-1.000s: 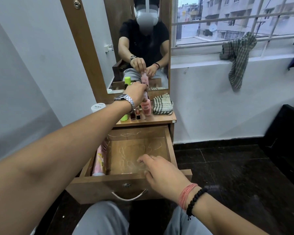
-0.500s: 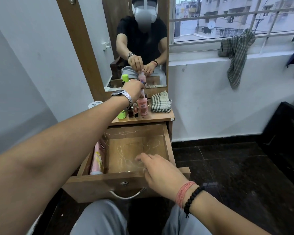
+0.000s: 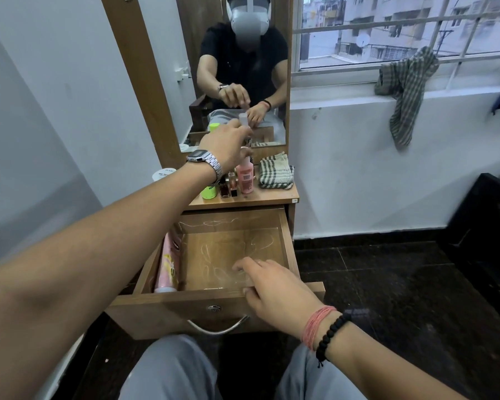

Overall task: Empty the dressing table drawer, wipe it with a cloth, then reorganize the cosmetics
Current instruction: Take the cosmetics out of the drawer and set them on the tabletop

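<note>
Two hands: left (image 3: 228,144) pinching white tube (image 3: 244,121); right (image 3: 274,293) spread on drawer (image 3: 162,308) rim

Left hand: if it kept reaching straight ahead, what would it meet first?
Probably the pink bottle under the left hand; its fingers already hover at the cap. Past it is the mirror. Depth is uncertain.

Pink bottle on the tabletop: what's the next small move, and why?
Probably close the left hand on the pink bottle and lift it toward the drawer. That hand is at the bottle's top, though its grip is unclear. The drawer holds only a pink tube by its left wall, and the right hand rests on its front edge.
</note>
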